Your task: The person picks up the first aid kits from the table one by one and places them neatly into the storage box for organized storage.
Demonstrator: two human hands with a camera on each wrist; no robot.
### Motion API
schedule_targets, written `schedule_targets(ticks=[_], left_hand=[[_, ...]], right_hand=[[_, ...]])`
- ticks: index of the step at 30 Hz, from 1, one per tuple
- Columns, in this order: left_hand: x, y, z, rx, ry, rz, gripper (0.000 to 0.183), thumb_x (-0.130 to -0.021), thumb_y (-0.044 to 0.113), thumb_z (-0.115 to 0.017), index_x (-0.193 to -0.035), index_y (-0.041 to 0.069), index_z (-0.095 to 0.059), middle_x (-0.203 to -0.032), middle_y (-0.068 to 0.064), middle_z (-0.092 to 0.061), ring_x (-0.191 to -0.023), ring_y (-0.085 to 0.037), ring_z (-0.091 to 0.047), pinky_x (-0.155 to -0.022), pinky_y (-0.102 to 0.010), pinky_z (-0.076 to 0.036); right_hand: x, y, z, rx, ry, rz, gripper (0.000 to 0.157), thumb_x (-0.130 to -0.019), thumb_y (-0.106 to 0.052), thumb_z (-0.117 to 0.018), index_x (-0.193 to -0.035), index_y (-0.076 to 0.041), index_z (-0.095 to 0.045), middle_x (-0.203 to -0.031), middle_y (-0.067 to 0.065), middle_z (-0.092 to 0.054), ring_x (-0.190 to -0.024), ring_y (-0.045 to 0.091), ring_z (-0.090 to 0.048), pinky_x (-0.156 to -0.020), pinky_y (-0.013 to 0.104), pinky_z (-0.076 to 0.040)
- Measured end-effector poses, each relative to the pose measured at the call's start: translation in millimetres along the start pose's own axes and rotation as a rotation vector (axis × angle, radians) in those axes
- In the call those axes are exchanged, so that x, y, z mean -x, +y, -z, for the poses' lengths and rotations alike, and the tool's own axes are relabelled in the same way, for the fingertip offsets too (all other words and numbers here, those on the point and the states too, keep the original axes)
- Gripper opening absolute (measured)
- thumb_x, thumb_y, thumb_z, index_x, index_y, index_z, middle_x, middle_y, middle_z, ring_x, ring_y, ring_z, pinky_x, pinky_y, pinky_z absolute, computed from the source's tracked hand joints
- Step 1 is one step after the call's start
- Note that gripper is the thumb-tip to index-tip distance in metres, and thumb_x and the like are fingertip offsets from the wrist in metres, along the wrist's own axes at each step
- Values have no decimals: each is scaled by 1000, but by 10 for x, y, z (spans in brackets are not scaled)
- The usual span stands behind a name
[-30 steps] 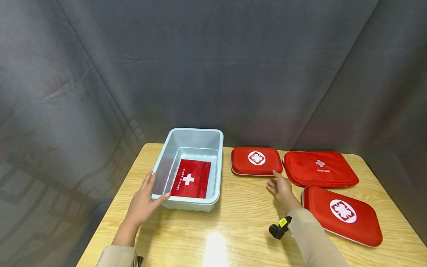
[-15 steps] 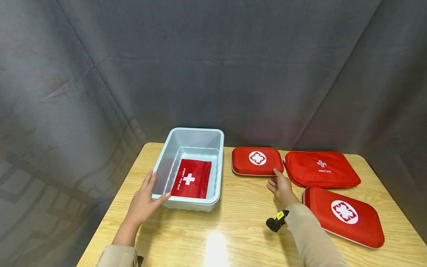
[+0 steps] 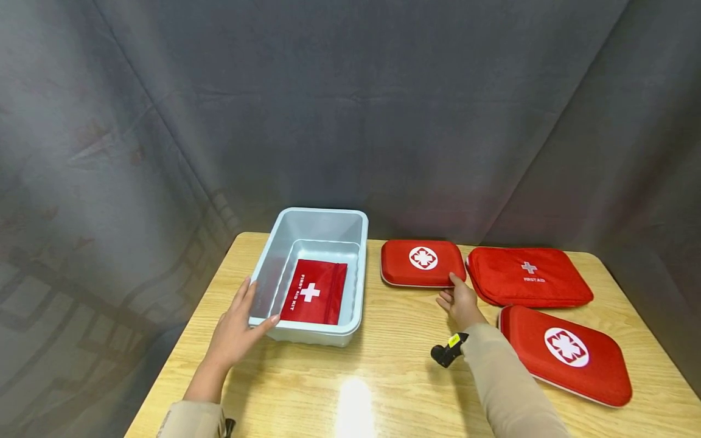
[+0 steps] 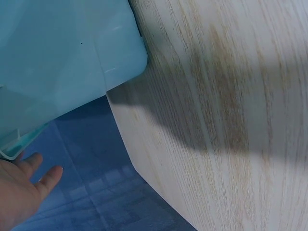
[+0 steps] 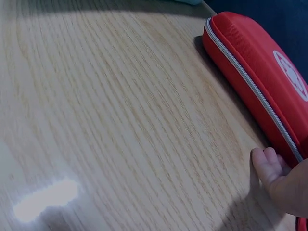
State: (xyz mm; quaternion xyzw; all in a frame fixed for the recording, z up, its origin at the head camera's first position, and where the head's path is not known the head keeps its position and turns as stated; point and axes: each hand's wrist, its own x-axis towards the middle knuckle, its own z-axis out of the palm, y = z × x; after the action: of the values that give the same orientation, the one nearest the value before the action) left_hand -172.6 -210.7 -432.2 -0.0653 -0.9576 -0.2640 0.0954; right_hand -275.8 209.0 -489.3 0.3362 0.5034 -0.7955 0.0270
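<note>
While steadying grey bin (image 3: 312, 336) with spread left hand (image 3: 235, 334), settle right hand (image 3: 464, 306) on near-right corner of small red case (image 3: 423, 263), right of bin — cannot tell if pinching — before lifting level.

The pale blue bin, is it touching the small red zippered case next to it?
Apart. In the head view, a strip of wooden tabletop shows between the pale blue bin and the small red zippered case.

Bin (image 3: 312, 336); three red cases (image 3: 402, 271) (image 3: 512, 289) (image 3: 602, 365) on table (image 3: 394, 377)
</note>
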Motion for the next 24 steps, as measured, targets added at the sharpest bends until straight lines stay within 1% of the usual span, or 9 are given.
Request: schedule_targets(ticks=[3,6,9,12,16,19,21,24], left_hand=[[-3,-3,-3,-1,0,0,81,-76,48,-56,-135,1,-24,-141,-13,-14,-114,-40,-34,-84,-61,-26],[-2,2,-5,-1,3,-3,81,-76,48,-57,-135,1,-25,-141,-14,-15,-114,-39,-35,-83,-61,-26],[2,0,-7,1,9,-6,81,-76,47,-57,-134,1,-26,-141,-14,-15,-113,-39,-36,-83,-61,-27],[5,-5,-12,8,10,-3,81,-76,47,-58,-135,1,-26,-141,-14,-15,-113,-39,-36,-83,-61,-26],[1,-8,-13,9,7,2,81,-76,47,-58,-135,2,-25,-141,-14,-15,-115,-39,-34,-83,-62,-26],[-3,-9,-7,7,4,6,81,-76,48,-57,-136,3,-24,-141,-14,-15,-115,-39,-33,-83,-63,-25],[-1,-9,-6,7,3,6,81,-76,48,-56,-136,3,-24,-141,-13,-14,-115,-38,-33,-83,-63,-25],[3,-12,-4,9,2,7,82,-76,49,-56,-136,3,-24,-142,-11,-13,-115,-38,-33,-83,-63,-26]], right_hand=[[-12,-8,-9,20,21,-11,49,-89,-30,-42,-133,-9,-31,-96,11,-38,-93,23,-45,-87,42,-37],[-27,-5,-5,23,51,-26,47,-88,-30,-45,-129,-9,-34,-93,10,-41,-83,19,-50,-83,41,-40],[-37,-5,3,11,62,-40,45,-87,-31,-47,-124,-8,-36,-93,10,-42,-81,19,-52,-81,41,-41],[-32,-20,7,0,39,-52,42,-87,-31,-48,-121,-8,-37,-95,10,-40,-86,21,-49,-82,43,-39],[-13,-66,-6,-1,8,-65,47,-86,-32,-48,-125,-7,-35,-98,10,-37,-95,24,-42,-86,46,-35],[-16,-100,-20,-5,17,-92,49,-86,-32,-49,-126,-9,-34,-97,8,-37,-97,24,-40,-89,45,-33],[-26,-120,-24,-20,32,-108,40,-86,-30,-50,-119,-11,-41,-94,6,-38,-94,22,-40,-91,43,-33],[-45,-156,-18,-72,34,-134,20,-85,-25,-51,-100,-13,-47,-89,5,-39,-85,18,-41,-92,40,-31]])
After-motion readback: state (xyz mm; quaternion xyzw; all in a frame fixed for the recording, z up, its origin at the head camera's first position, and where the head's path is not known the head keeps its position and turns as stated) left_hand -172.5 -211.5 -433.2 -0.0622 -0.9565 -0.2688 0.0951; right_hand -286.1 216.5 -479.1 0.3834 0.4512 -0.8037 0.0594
